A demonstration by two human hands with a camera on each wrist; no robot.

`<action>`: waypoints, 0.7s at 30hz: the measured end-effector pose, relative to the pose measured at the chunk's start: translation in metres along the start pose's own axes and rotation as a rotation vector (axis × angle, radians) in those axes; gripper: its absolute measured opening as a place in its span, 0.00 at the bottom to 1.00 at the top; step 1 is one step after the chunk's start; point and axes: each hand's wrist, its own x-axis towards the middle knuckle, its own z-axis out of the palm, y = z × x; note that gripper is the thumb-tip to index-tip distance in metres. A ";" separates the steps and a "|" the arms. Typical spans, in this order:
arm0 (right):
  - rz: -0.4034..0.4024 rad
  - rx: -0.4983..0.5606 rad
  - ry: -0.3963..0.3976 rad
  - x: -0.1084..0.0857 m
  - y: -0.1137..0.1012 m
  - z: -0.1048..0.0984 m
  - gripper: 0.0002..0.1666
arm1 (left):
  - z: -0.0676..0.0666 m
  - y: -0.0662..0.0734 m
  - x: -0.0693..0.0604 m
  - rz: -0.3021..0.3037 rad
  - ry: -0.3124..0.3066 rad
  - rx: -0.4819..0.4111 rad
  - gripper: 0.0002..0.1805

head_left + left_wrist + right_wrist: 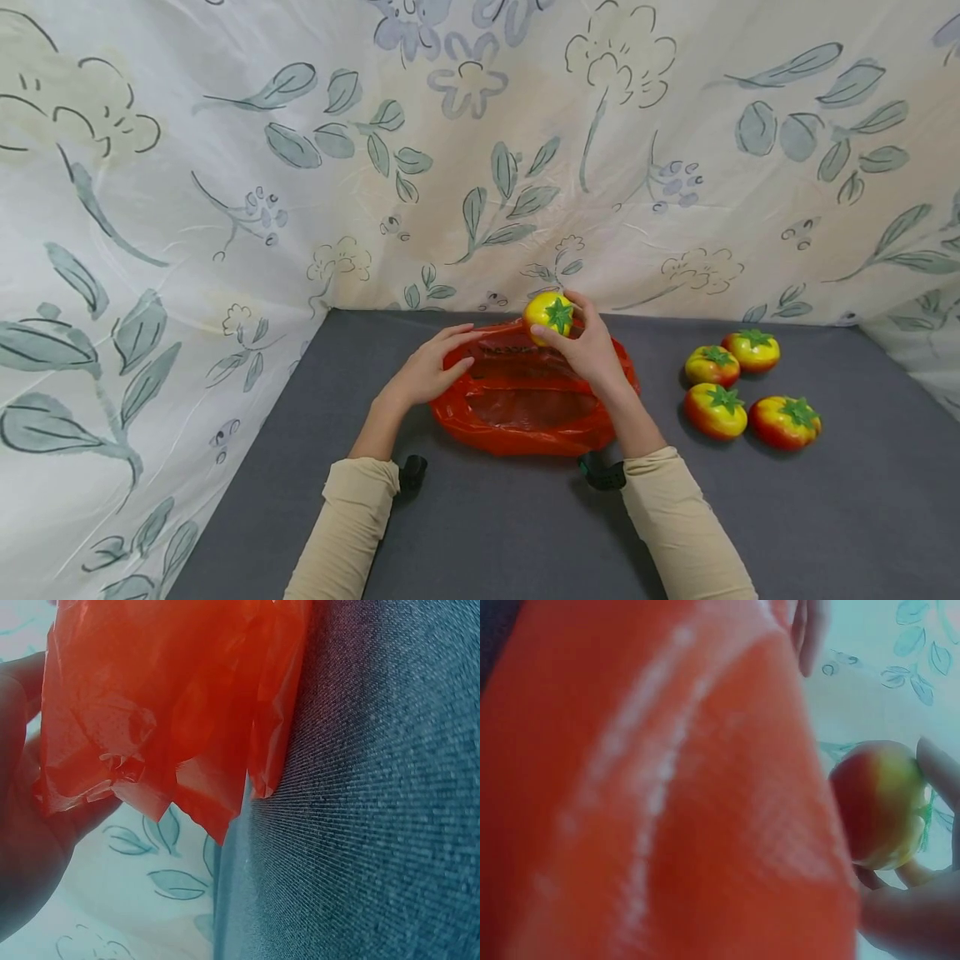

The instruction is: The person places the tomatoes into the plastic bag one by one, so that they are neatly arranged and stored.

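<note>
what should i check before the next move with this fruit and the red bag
1. Right hand holds the fruit between thumb and fingers: ok
2. Red bag has its mouth open: ok
3. Left hand is at the bag's left side: ok
4. Held fruit is inside the bag: not ok, it is up near the far rim
5. Held fruit is squarely over the opening: cannot tell
6. Four other fruits lie apart from the bag: ok

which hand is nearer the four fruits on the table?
Right. The right hand, holding another fruit by the red bag, is left of the four fruits; the left hand is farther left, at the bag's left edge.
</note>
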 end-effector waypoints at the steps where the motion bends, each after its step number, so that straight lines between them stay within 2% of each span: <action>1: -0.001 0.007 -0.007 0.000 0.000 0.001 0.51 | 0.000 0.000 0.000 -0.001 0.001 -0.002 0.26; 6: 0.005 0.037 -0.037 0.000 0.002 0.006 0.51 | 0.000 0.000 0.001 -0.006 -0.002 0.000 0.26; 13: -0.016 -0.055 -0.045 0.001 0.005 0.013 0.50 | 0.000 0.000 0.001 0.004 -0.003 0.004 0.25; 21: -0.031 -0.075 -0.068 0.001 0.008 0.020 0.50 | 0.001 -0.001 0.002 0.010 0.000 -0.009 0.26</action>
